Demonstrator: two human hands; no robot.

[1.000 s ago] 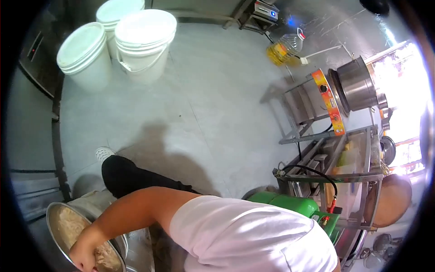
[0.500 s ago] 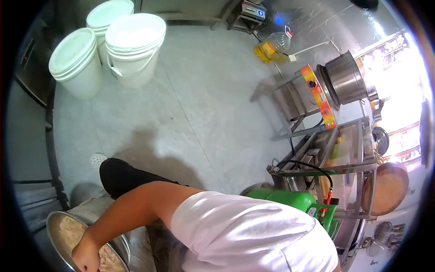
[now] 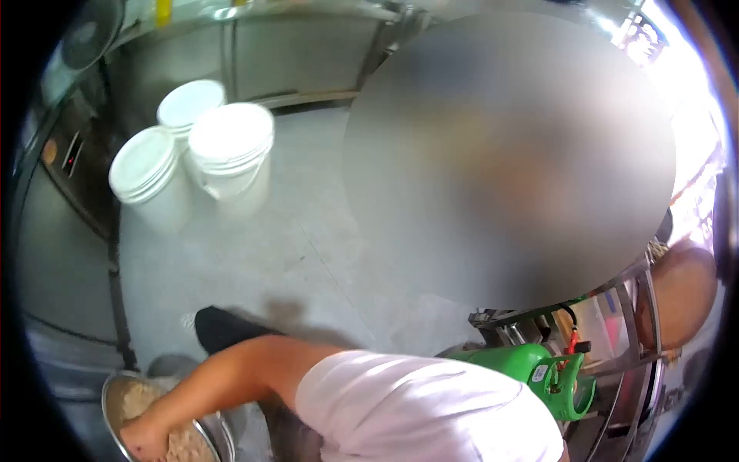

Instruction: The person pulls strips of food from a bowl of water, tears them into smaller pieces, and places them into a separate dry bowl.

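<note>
My right hand (image 3: 146,441) is down in a metal bowl (image 3: 108,406) at the lower left, reaching there from a white sleeve (image 3: 369,393). Its fingers look curled, with the tips hidden among pale, lumpy food pieces (image 3: 188,445), perhaps meat, on both sides of the hand. What it grips, if anything, does not show. The bowl's near part runs off the bottom edge, and another metal rim (image 3: 223,431) shows just to its right. My left hand is outside the view.
Several white lidded buckets (image 3: 231,142) stand on the grey floor (image 3: 308,200) at the upper left. A green gas cylinder (image 3: 500,362) lies beside a metal rack (image 3: 647,308) at right. A large blurred oval covers the upper right. My dark-clad leg (image 3: 231,327) lies beyond the arm.
The view has shifted, so buckets and bowl sit lower. My right hand remains in the bowl. A blurred oval now covers the stove, pot and oil bottle seen earlier.
</note>
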